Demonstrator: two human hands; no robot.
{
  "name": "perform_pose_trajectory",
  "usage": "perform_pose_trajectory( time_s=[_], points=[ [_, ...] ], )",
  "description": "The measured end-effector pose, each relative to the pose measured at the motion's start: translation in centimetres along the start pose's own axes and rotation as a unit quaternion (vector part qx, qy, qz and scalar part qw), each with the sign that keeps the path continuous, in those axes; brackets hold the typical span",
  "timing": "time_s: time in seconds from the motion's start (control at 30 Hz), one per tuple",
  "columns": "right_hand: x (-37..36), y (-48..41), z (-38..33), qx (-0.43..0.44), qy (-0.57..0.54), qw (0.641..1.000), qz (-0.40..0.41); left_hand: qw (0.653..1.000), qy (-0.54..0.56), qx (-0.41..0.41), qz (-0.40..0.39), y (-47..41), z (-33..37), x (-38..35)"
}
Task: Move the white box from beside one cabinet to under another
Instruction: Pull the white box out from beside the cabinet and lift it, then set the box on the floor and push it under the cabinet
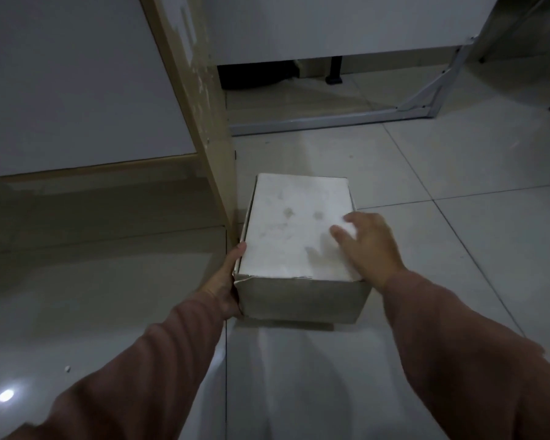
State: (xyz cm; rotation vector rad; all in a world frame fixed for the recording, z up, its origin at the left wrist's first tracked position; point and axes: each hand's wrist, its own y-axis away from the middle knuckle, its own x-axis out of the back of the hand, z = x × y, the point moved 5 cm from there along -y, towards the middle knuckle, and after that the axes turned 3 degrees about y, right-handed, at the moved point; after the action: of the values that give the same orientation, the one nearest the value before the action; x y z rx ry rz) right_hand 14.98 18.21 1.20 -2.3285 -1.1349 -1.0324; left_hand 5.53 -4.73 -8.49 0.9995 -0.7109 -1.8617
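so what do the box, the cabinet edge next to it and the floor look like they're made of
White box: likely cardboard or paperboard, matte; torn, creased edges and stains on top suggest it.
Cabinet side panel: looks like wood-look laminated board; its surface is flaking in pale patches.
Floor: glossy tile, probably ceramic; grout lines and reflections show.

Ahead of you lies a glossy tiled floor (426,249) crossed by thin dark grout lines. A bright light reflection (6,395) shines on the tiles at your lower left, and a small white speck (67,369) sits near it. Farther back you see a metal frame (331,119) resting flat on the floor, its slanted brace rising toward the upper right. Behind it stands a thin black leg (334,71).
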Motion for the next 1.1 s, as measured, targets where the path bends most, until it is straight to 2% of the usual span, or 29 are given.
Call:
perform_pose_trajectory(
  time_s=[0.07, 0.13, 0.2, 0.23, 0.4, 0.47, 0.67, 1.1],
  points=[
    [0.0, -1.1, 4.1, -0.158, -0.108, 0.981, -0.016, 1.0, 0.009, -0.008, -0.014, -0.1, 0.3, 0.0],
    [-2.3, -0.7, 6.6, -0.273, -0.273, 0.915, -0.118, 1.0, 0.011, -0.012, -0.018, -0.3, 0.4, 0.1],
    [-4.9, 0.3, 7.3, -0.298, -0.422, 0.83, -0.21, 1.0, 0.003, -0.016, -0.018, -0.4, 0.5, 0.1],
    [-5.6, 0.6, 7.2, -0.294, -0.467, 0.804, -0.223, 1.0, -0.002, -0.019, -0.013, -0.4, 0.4, 0.2],
    [-7.0, 1.2, 7.2, -0.311, -0.528, 0.769, -0.184, 0.999, -0.022, -0.028, 0.019, -0.6, 0.4, 1.0],
    [-7.1, 1.4, 7.1, -0.312, -0.537, 0.765, -0.172, 0.998, -0.036, -0.037, 0.025, -0.4, 0.6, 1.1],
    [-6.9, 3.4, 5.8, -0.295, -0.525, 0.784, -0.15, 0.997, -0.055, -0.043, 0.042, 1.0, 0.8, 2.2],
    [-2.2, 9.9, -3.1, -0.161, -0.506, 0.839, -0.115, 0.987, -0.136, -0.087, -0.007, 9.5, 5.3, 3.2]
  ],
)
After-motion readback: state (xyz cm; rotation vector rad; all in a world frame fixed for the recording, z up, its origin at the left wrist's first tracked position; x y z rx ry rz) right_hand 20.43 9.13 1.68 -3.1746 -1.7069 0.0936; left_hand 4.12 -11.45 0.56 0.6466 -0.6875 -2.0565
